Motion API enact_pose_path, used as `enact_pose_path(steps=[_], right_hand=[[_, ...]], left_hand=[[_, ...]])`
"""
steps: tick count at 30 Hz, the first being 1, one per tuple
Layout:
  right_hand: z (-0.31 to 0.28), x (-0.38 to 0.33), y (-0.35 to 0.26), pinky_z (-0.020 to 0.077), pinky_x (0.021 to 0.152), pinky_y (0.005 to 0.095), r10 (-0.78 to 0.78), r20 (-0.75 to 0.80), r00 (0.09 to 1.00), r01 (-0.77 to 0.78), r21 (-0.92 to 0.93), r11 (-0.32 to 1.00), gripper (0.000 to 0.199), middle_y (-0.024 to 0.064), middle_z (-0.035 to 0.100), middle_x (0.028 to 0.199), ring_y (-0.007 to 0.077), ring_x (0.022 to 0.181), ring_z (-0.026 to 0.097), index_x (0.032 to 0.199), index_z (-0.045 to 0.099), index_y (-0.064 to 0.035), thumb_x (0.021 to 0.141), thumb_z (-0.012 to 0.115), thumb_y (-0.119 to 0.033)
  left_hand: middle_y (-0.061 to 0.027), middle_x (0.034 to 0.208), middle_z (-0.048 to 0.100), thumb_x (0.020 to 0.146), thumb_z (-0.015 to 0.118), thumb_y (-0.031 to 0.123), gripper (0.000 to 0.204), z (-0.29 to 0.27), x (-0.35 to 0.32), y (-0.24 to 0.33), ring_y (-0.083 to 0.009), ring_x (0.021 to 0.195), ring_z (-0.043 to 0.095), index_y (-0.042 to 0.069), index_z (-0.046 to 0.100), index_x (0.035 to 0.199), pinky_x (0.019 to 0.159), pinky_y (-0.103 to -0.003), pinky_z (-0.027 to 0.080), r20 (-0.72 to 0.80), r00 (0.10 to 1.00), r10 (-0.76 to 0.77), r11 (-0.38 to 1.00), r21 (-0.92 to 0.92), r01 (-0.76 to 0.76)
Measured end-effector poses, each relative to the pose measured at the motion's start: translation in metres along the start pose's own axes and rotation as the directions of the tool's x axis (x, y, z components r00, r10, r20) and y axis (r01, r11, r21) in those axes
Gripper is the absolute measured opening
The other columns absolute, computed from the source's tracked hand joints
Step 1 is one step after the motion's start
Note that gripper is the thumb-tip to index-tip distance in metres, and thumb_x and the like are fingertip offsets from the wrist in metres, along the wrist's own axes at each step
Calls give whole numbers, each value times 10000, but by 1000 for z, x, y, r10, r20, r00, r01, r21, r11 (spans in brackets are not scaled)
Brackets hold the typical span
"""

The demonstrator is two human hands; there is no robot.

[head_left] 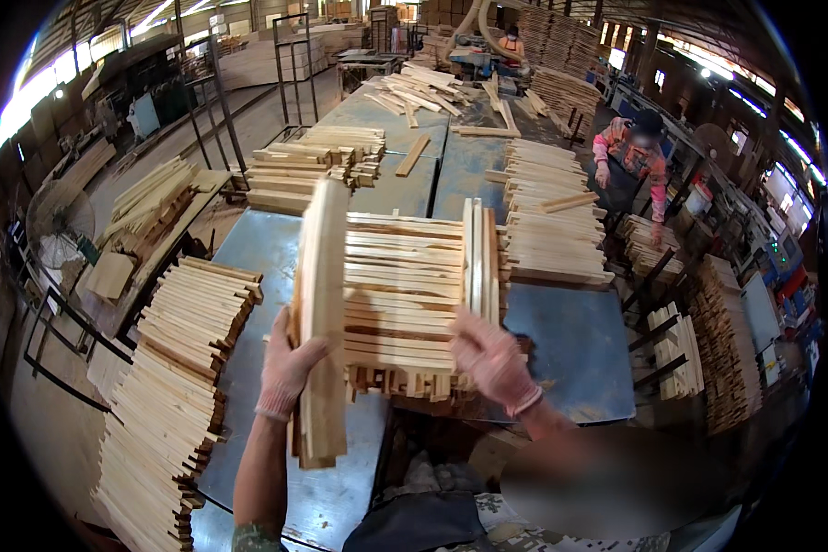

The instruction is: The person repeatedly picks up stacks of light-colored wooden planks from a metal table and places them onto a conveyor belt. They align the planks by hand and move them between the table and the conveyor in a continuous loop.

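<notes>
Left hand clamped on an upright bundle of slats, fingers wrapped round its edge; right hand closed on the upright slats beyond its fingertips. Between both, the flat stack on the metal table. Best kept square, grip low, ends flush. Farther out, a slat pile at left.

a: bundle of pale wooden slats, several held flat together, upright on end, slightly tilted, gripped at mid-length by the left hand, lower ends above the metal table.

b: and the other side?

a: second bundle of slats, also upright, thinner, standing against the right end of a flat stack of slats; right hand on it low down.
</notes>
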State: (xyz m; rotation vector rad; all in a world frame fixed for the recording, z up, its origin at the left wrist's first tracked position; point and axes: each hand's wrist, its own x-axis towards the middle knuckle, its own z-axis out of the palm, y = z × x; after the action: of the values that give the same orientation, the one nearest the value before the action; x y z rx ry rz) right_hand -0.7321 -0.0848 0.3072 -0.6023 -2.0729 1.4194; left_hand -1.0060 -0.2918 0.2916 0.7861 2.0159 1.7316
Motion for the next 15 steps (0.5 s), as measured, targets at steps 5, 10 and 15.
enact_pose_path(steps=[5,10,15], right_hand=[[-81,53,76,545,866,303,284,-303,910,-335,-133,933,743,98,692,1046,155,934,646,1542,467,96,981,758,-296],[-105,96,162,521,1018,434,326,-252,911,-409,-452,793,901,206,733,1206,342,1139,697,1553,448,84,970,668,-567],[-96,108,148,517,1040,488,350,-124,929,-366,-469,804,646,268,728,1220,414,1174,687,1291,668,-10,962,657,-566]], left_hand=[[-262,1348,669,786,810,329,1004,129,65,27,-341,1182,697,-19,358,1612,1052,-413,553,98,993,-65,874,486,9],[-265,1245,684,869,726,527,999,237,84,49,-339,1078,740,57,316,1650,922,-457,623,304,901,-309,641,767,-39],[-260,1412,633,841,793,571,1002,242,74,27,-404,1300,633,72,398,1615,1117,-469,497,370,902,-224,687,716,-123]])
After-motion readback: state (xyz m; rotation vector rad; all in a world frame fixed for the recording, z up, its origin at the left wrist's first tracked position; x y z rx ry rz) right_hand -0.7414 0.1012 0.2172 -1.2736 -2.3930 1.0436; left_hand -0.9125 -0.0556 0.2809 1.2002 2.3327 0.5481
